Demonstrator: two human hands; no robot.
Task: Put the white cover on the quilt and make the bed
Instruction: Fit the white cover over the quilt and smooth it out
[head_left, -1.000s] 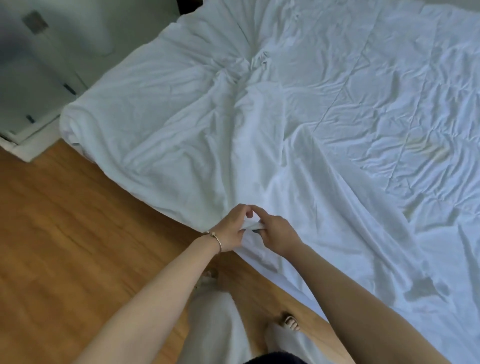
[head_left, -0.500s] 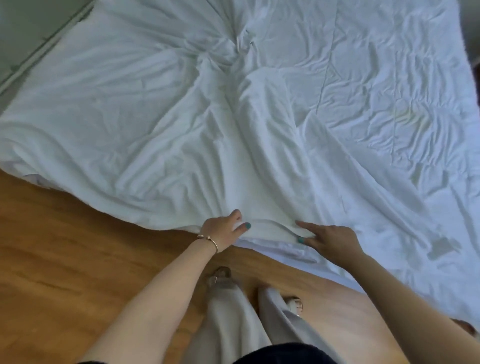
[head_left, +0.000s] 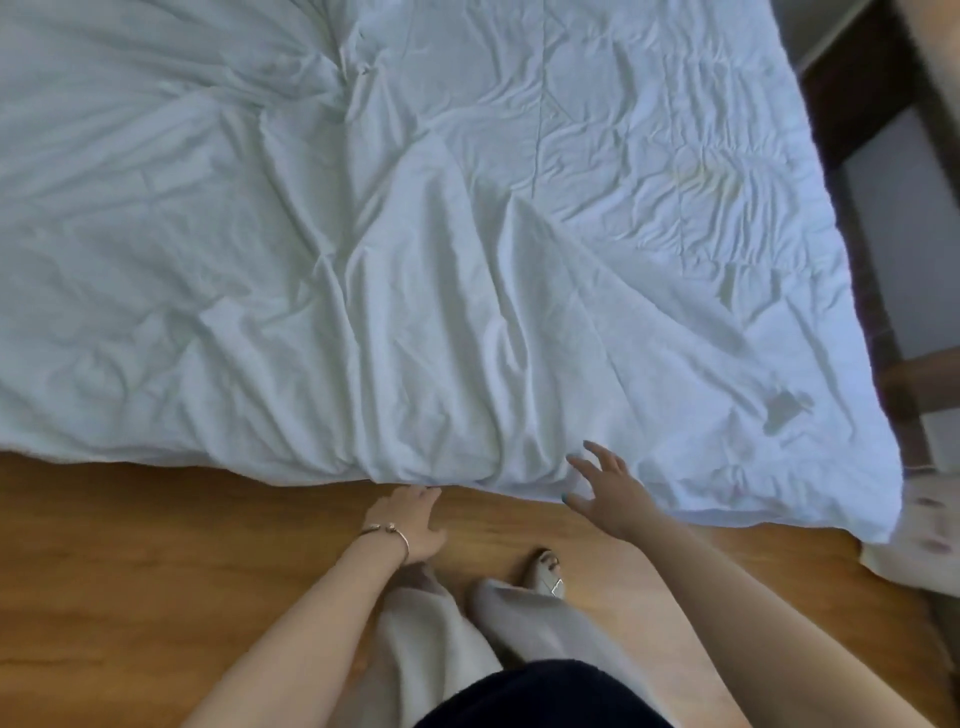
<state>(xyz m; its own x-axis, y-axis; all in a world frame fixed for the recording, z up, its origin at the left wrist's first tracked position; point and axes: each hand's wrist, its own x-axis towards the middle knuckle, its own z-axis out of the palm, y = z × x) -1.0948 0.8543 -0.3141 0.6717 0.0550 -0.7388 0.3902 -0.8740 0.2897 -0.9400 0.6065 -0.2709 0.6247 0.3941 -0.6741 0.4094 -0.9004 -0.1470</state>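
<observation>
Left hand (head_left: 410, 519) fingertips hidden under quilt (head_left: 415, 260)

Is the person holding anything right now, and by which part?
Nothing is held. The right hand hovers with spread fingers at the edge of the white quilt; the left hand lies open at that edge, gripping nothing.

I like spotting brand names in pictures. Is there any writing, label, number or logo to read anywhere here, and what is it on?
None: no readable text shows anywhere.
The white cover is plain; the dark patch near its right corner carries no letters.
The bracelet on the left wrist shows no engraving that can be made out.
The sandal and the wooden floor bear no marks.
</observation>
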